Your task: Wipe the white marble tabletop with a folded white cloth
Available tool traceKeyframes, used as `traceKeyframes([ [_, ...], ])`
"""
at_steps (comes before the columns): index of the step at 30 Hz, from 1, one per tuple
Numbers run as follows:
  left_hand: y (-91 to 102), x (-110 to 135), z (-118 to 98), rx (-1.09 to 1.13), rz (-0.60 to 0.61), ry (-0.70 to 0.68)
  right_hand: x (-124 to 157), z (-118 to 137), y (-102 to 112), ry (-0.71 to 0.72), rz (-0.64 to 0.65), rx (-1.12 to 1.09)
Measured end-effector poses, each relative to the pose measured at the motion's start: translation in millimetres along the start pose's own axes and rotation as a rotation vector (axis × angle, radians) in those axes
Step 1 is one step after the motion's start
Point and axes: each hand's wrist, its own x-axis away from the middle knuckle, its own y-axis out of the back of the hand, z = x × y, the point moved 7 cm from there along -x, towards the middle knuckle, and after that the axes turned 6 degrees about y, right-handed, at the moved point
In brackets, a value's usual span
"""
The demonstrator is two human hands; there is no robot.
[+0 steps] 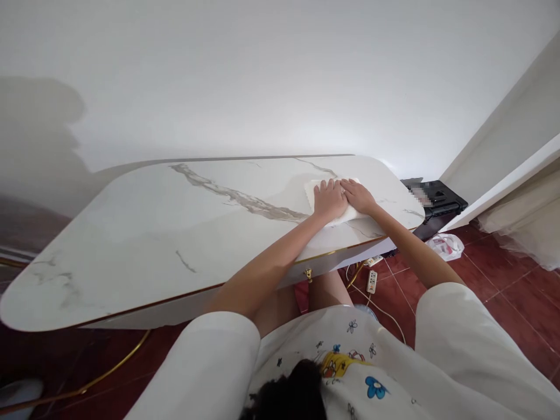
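Both my hands lie flat on a white cloth [311, 189] at the right end of a white marble-look table [175, 221]. My left hand [329, 199] presses the cloth's middle with fingers stretched out. Beside it, my right hand [359, 196] rests on the cloth's right part, fingers also extended and touching the left hand. The cloth shows only at its far and left edges; the rest is under my hands.
A white wall stands behind the table. A black device [437, 198] sits past the table's right end. On the red tiled floor lie a white power strip [371, 281] with cables and a plastic bag [446, 245]. A gold knob [308, 273] marks the table's front edge.
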Motion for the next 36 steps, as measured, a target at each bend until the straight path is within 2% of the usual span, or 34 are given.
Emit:
traceKeyframes([
  [10, 3.7, 44.9, -16.1, -0.032, 0.052, 0.008, 42.7, 14.3, 3.0, 0.006, 0.003, 0.033],
  [19, -6.6, 59.7, -34.4, -0.013, 0.038, -0.019, 70.9, 2.0, 4.2, -0.013, 0.0, 0.015],
  [24, -10.9, 51.3, -46.0, 0.004, 0.045, -0.036, 73.0, -12.8, 9.5, -0.018, 0.001, -0.014],
  [29, -15.9, 29.3, -53.5, 0.03, 0.043, -0.052, 63.6, -33.2, 13.7, -0.105, -0.003, 0.002],
  [36, -13.8, -11.2, -37.0, 0.042, 0.038, -0.041, 22.1, -37.8, 15.0, -0.12, -0.006, -0.021],
])
